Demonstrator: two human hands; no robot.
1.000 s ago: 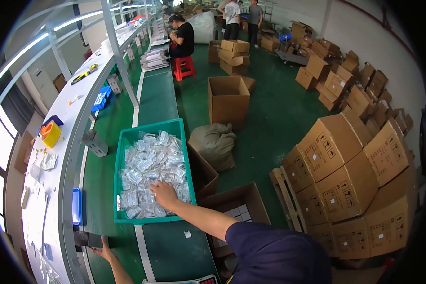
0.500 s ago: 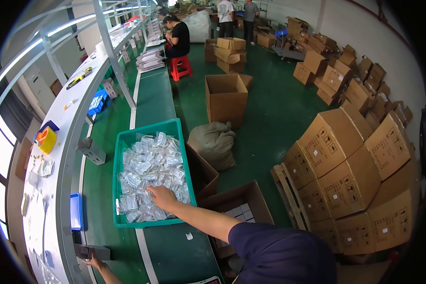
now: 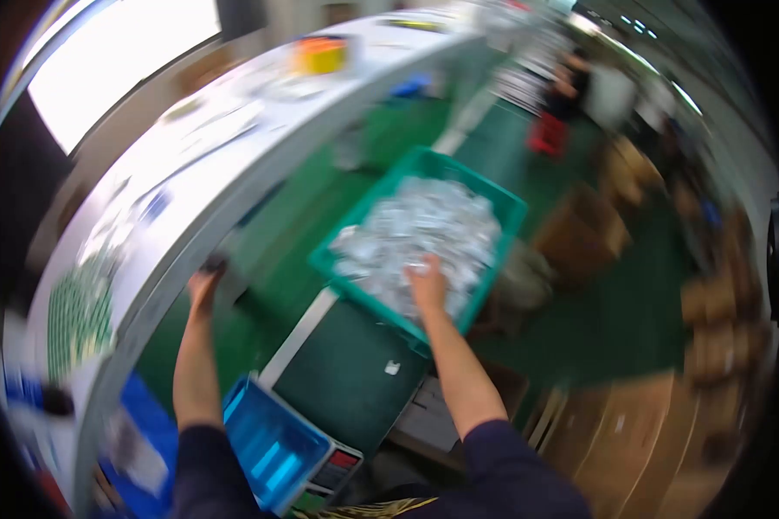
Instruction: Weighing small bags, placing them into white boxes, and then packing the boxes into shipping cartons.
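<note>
Packets (image 3: 446, 216) in crate (image 3: 500, 259); workbench (image 3: 225, 164) left of crate.

I record a long, flat, dark-green desk (image 3: 337, 363). On it I find a rectangular teal plastic bin (image 3: 370, 304) and, nearby, a small white scrap (image 3: 392, 368). At its near end stands a rectangular blue plastic tray (image 3: 273, 432), its footing hidden.

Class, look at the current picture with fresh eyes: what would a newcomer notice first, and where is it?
First comes the green bin near the middle, heaped with shiny packets, the right hand at them. Next, the yellow-and-orange round object on the white shelf, upper left, and the blue tray, lower left of centre.
</note>
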